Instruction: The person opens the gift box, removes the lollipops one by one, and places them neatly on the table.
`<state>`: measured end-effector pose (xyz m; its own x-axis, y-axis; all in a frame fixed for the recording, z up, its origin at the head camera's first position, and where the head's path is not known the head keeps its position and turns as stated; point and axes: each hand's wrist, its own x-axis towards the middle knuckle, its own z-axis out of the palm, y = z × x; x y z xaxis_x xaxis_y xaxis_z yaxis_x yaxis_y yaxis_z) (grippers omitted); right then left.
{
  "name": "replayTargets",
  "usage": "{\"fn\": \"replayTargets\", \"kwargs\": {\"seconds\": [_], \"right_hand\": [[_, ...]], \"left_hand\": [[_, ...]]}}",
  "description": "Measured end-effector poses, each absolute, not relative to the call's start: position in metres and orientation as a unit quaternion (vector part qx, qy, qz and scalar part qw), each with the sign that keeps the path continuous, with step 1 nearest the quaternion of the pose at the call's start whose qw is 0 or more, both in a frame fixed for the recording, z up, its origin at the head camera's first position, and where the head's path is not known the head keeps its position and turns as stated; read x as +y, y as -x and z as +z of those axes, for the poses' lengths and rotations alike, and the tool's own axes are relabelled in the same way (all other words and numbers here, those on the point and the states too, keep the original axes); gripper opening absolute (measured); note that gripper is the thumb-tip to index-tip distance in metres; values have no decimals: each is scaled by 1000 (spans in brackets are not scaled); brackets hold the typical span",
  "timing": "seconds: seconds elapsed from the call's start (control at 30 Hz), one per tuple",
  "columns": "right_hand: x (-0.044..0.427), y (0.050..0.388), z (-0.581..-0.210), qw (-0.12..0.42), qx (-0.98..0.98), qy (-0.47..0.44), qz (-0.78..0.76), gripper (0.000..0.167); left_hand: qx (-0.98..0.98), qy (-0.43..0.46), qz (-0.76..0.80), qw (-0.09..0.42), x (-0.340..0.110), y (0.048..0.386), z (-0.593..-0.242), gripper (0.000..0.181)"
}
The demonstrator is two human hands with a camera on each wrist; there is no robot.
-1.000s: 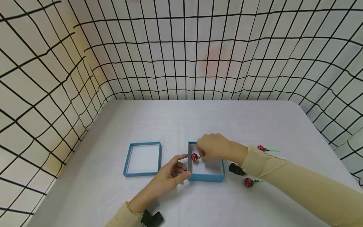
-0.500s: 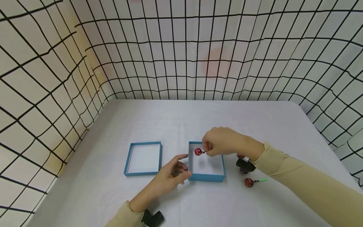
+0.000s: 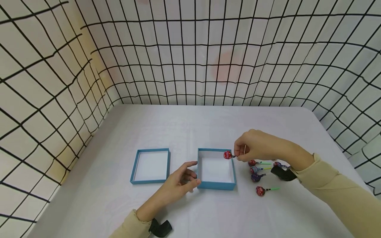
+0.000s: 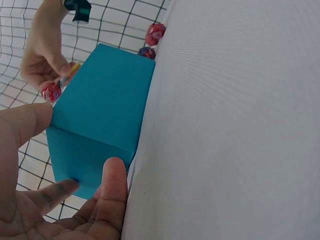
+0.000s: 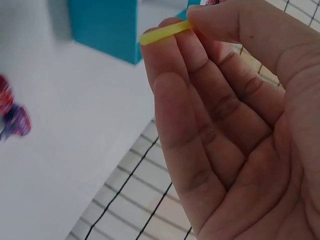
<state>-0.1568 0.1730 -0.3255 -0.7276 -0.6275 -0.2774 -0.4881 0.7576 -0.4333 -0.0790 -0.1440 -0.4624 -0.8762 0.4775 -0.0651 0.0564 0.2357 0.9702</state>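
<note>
My right hand (image 3: 257,145) pinches a red-wrapped lollipop (image 3: 227,155) by its stick, above the right rim of a blue box (image 3: 216,186). That stick (image 5: 162,34) looks yellow in the right wrist view, between thumb and fingers. In the head view the box stands upright, its white bottom showing. My left hand (image 3: 178,185) rests at the box's left side, fingers relaxed. Seen from the left wrist, its thumb and fingertips touch the blue outer walls (image 4: 107,95). Several wrapped lollipops (image 3: 260,191), red and purple, lie right of the box; my right wrist's black strap partly covers one.
A shallow blue-rimmed lid (image 3: 148,182) lies with its white inside up, left of the box. All stands on a white table (image 3: 190,129). Black-line netting (image 3: 194,62) on pale walls rises behind and at both sides.
My right hand has lifted the lollipop from inside the box and moved right with it to the right rim. Lollipops formerly behind my arm now show. My left hand has stayed put.
</note>
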Motion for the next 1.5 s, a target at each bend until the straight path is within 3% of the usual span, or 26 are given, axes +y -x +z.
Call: {"fn": "replayTargets", "kwargs": {"seconds": [0.7,1.5], "right_hand": [[282,129,-351,205,914,260,-235,10],[368,98,-417,239,903,241,-263,5]], "left_hand": [[766,-174,591,183,-142,81,-467,64],[766,-175,592,179,-145,80,-463,63]]}}
